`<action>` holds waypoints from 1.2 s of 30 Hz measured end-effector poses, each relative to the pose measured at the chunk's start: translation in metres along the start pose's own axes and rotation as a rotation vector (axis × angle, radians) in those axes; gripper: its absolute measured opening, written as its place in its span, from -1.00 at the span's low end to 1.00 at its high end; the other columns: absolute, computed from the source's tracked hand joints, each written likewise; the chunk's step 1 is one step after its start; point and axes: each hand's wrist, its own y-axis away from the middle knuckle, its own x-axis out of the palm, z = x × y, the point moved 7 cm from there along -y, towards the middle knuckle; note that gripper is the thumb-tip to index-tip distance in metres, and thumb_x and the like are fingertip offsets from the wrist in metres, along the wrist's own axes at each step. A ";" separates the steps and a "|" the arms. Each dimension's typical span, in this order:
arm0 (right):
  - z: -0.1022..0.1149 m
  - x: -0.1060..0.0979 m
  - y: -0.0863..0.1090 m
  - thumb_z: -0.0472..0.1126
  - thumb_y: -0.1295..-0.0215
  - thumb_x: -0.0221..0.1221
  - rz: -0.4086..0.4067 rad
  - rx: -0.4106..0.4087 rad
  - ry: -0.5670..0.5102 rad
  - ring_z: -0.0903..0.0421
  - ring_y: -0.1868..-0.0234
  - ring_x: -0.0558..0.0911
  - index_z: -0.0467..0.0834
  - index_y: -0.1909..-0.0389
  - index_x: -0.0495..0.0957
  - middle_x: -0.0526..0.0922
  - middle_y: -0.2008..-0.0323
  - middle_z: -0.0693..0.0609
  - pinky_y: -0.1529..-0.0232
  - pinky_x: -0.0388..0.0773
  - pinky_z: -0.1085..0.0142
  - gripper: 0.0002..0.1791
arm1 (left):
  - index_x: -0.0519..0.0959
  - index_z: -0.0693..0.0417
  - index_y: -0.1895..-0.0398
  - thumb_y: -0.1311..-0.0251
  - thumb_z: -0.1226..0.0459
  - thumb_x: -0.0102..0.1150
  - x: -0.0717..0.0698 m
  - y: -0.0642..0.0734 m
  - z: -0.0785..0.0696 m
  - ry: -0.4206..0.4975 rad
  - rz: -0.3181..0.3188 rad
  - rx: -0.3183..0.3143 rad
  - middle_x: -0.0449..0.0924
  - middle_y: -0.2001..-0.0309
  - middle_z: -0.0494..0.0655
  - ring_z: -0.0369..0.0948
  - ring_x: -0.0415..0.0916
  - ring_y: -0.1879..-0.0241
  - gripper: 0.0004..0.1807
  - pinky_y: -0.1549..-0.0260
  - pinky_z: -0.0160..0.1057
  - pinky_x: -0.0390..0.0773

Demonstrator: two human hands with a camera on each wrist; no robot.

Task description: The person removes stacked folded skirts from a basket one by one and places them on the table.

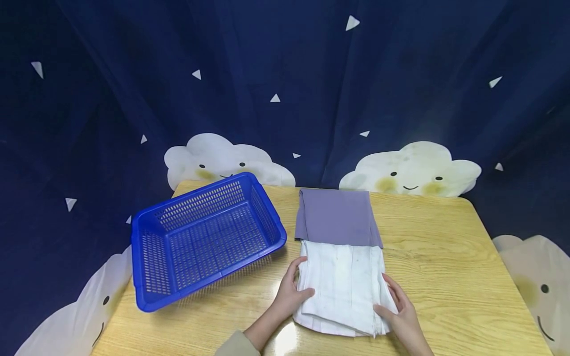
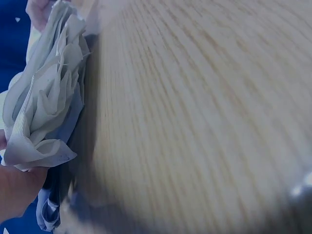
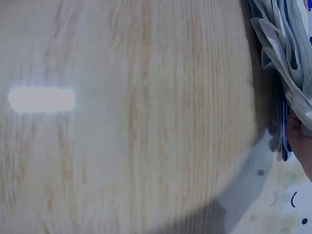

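Note:
A folded white cloth point(image 1: 340, 284) in several layers is held between both hands at the front of the table. My left hand point(image 1: 288, 295) grips its left side, thumb on top. On the right side, my right hand point(image 1: 402, 315) pinches the edge the same way. Loose, ruffled layers of the white cloth point(image 2: 46, 97) show along its edge in the left wrist view. Just behind it lies a folded purple cloth point(image 1: 336, 217), its front edge meeting the white one in the head view.
To the left on the wooden table point(image 1: 441, 277) stands a blue plastic basket point(image 1: 218, 275) with mesh sides and nothing inside. A dark blue curtain point(image 1: 285, 59) with white clouds and triangles hangs behind and beside the table.

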 end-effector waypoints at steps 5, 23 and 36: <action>-0.004 -0.001 0.001 -0.43 0.05 0.26 -0.009 -0.009 -0.006 0.68 0.01 0.28 -0.15 -0.34 0.11 0.23 -0.18 0.12 0.03 0.24 0.74 -0.13 | 0.21 -0.01 -0.27 0.24 0.60 0.15 0.000 0.002 0.002 -0.008 -0.004 0.006 0.01 -0.32 0.30 0.17 0.11 -0.24 -0.13 -0.09 0.00 0.37; -0.020 -0.001 0.001 -0.43 0.06 0.26 -0.021 0.054 0.001 0.71 0.03 0.21 -0.06 -0.35 0.11 0.07 -0.33 -0.23 0.05 0.20 0.77 -0.10 | 0.19 0.09 -0.27 0.24 0.63 0.11 0.003 0.008 -0.001 -0.011 -0.011 -0.047 0.06 -0.26 0.43 0.11 0.43 0.02 -0.15 0.23 -0.17 0.59; -0.026 -0.001 -0.001 -0.41 0.04 0.25 -0.010 0.127 0.055 0.28 -0.25 0.17 -0.02 -0.37 0.07 0.05 -0.37 -0.18 0.03 0.16 0.77 -0.09 | 0.23 0.02 -0.24 0.31 0.53 0.27 -0.002 0.007 0.010 -0.217 -0.081 -0.053 0.24 -0.25 0.20 0.03 0.29 -0.14 -0.12 -0.10 -0.01 0.31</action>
